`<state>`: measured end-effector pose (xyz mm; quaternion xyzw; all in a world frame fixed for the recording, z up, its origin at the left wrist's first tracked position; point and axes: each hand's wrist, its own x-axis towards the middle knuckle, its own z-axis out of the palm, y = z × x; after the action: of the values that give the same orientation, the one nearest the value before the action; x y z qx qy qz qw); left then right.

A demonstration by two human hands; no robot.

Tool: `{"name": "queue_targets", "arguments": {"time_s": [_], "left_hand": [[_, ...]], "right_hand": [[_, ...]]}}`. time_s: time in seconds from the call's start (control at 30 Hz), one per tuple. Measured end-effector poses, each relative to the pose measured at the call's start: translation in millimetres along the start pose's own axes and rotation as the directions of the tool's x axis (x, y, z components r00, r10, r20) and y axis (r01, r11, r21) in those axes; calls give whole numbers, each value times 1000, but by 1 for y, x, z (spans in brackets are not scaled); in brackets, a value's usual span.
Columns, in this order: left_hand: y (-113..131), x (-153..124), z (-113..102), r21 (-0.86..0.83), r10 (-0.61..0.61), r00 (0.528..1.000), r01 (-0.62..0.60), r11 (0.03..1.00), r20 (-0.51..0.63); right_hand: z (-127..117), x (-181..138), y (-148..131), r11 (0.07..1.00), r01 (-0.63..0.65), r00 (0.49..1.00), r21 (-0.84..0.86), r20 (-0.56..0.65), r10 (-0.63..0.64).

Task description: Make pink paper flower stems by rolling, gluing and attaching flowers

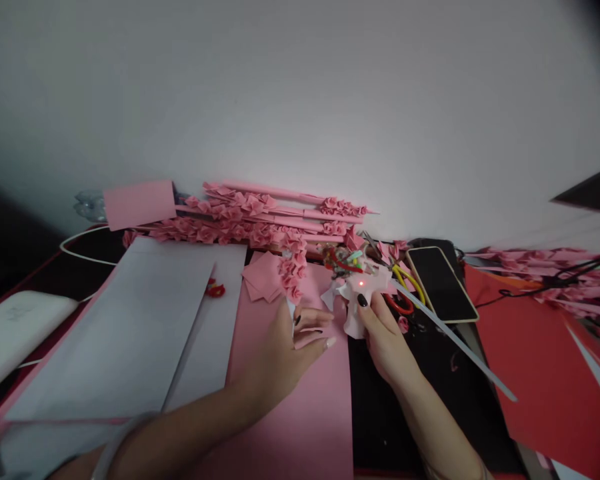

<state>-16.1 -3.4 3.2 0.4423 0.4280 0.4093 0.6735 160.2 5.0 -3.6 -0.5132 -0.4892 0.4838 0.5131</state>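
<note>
My left hand [293, 347] is closed around the lower end of a stem of small pink folded-paper flowers [293, 270], which stands roughly upright above the pink paper. The stem itself is mostly hidden by my fingers. In my right hand [384, 337] is a white hot glue gun [363, 287] with a red light glowing on its side. A long whitish glue stick [460, 343] sticks out of its back toward the lower right. The gun's nozzle points left toward the flower stem, apart from it. Behind the gun lies a small multicoloured cluster of trinkets [347, 260].
Finished pink paper flower stems [260, 217] lie along the wall. Pink sheets [300, 413] and small pink squares [263, 277] lie in front. White paper [125, 327] and a power bank [25, 333] are left; yellow-handled pliers [410, 283], a phone [443, 283] and red paper [540, 367] are right.
</note>
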Motion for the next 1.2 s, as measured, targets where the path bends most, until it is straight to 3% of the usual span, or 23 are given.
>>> {"name": "queue_targets", "arguments": {"time_s": [0.13, 0.3, 0.6, 0.77, 0.93, 1.03, 1.2], "left_hand": [[2, 3, 15, -34, 28, 1000, -28, 999, 6], [-7, 10, 29, -76, 77, 997, -76, 994, 5], [-16, 14, 37, -89, 130, 990, -134, 987, -49], [-15, 16, 36, -78, 114, 992, -118, 990, -55], [-18, 17, 35, -59, 80, 996, -81, 995, -27], [-19, 15, 34, -7, 78, 997, -78, 997, 4], [-19, 9, 29, 282, 170, 985, -157, 947, -25]], "right_hand": [[4, -1, -7, 999, -30, 999, 30, 15, 29], [8, -1, -15, 1000, 28, 999, -15, 20, -27], [7, 2, -11, 997, 44, 999, -59, -14, -45], [1, 7, -11, 988, 99, 986, 122, -145, -81], [-2, 11, -24, 940, 183, 922, 288, -383, -62], [-4, 13, -28, 944, 236, 883, 231, -457, -109], [-7, 13, -21, 951, 304, 857, 57, -453, -247]]}}
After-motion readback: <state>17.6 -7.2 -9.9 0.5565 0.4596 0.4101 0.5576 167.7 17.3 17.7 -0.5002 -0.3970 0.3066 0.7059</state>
